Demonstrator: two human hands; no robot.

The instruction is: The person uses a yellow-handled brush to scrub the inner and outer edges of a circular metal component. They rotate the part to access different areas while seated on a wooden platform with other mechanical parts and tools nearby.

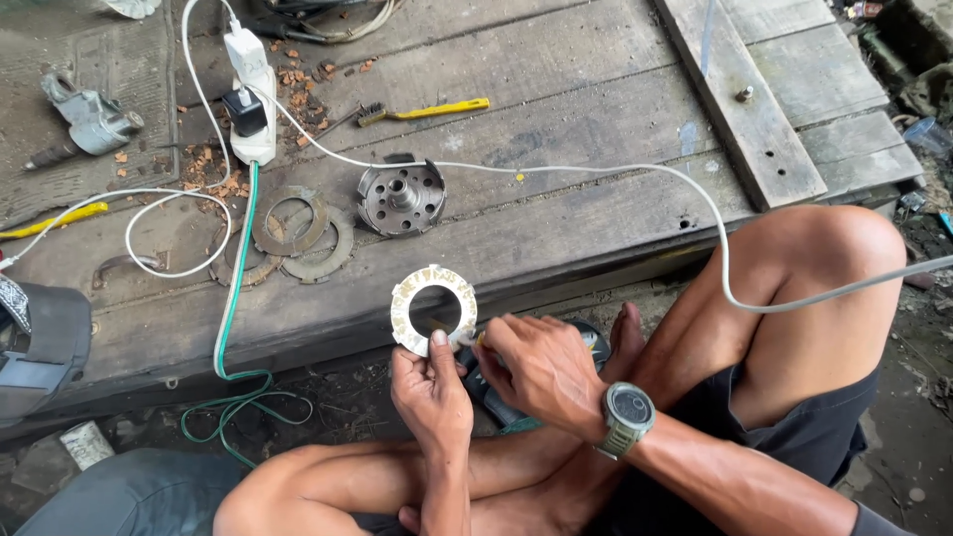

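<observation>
My left hand (431,389) holds up a flat pale ring-shaped disc (433,307) with patches of brown on its face, thumb pressed on its lower rim. My right hand (541,369), with a grey watch on the wrist, is closed around a small tool whose yellow tip touches the disc's lower right edge. Both hands hover above my crossed legs, just in front of the wooden platform's edge (328,333).
On the platform lie several worn friction rings (298,233), a round metal hub (401,199), a yellow-handled wire brush (422,110), a white power strip (253,99) with white and green cables, and brown debris. A grey metal part (89,121) rests at far left.
</observation>
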